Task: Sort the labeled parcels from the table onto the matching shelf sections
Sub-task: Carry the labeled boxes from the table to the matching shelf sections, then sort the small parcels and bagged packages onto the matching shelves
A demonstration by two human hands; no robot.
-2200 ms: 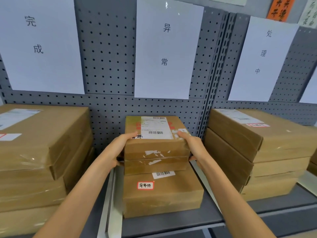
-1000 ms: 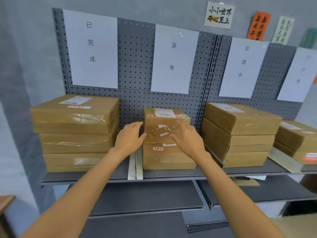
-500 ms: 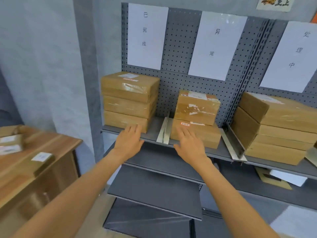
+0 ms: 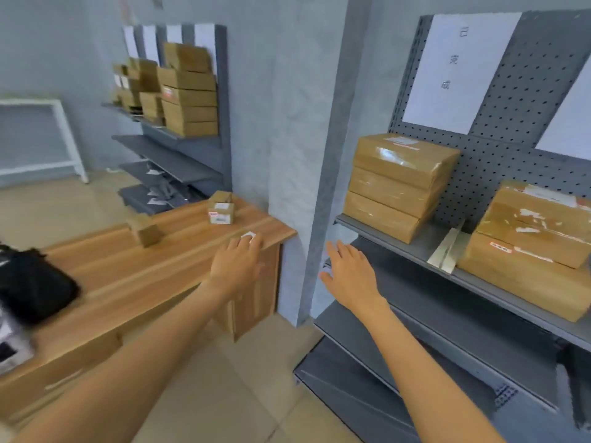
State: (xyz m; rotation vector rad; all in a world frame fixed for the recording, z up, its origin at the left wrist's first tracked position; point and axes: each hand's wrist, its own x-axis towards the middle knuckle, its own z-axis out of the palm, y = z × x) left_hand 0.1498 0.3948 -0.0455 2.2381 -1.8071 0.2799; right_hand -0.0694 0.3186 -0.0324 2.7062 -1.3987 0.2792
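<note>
Black bag [image 4: 32,289] sat at far left on the wooden worktop [image 4: 128,270]; view blurred there. 2 small parcels on the worktop, well apart: plain brown parcel [image 4: 144,232] mid-surface; labeled parcel [image 4: 220,208] further back near the wall, white label and red tag facing the camera. White slip [image 4: 250,235] lay at the worktop's front right corner. Left hand [image 4: 235,266] was released, fingers straight, hovering over that corner with fingertips at or just above the slip; cannot tell whether they touched. Distant shelf unit [image 4: 179,148] on the back wall carried stacked brown boxes. Right hand [image 4: 347,273] was also released, fingers spread, grasping nothing, in the air between worktop and near shelf [image 4: 415,254]. On that shelf: stack of 3 parcels [image 4: 399,183] under a white sign [image 4: 457,68] on the pegboard; a flat divider strip [image 4: 447,251] just right of it; then a stack of 2 parcels [image 4: 531,247], red tag on the lower 1.
</note>
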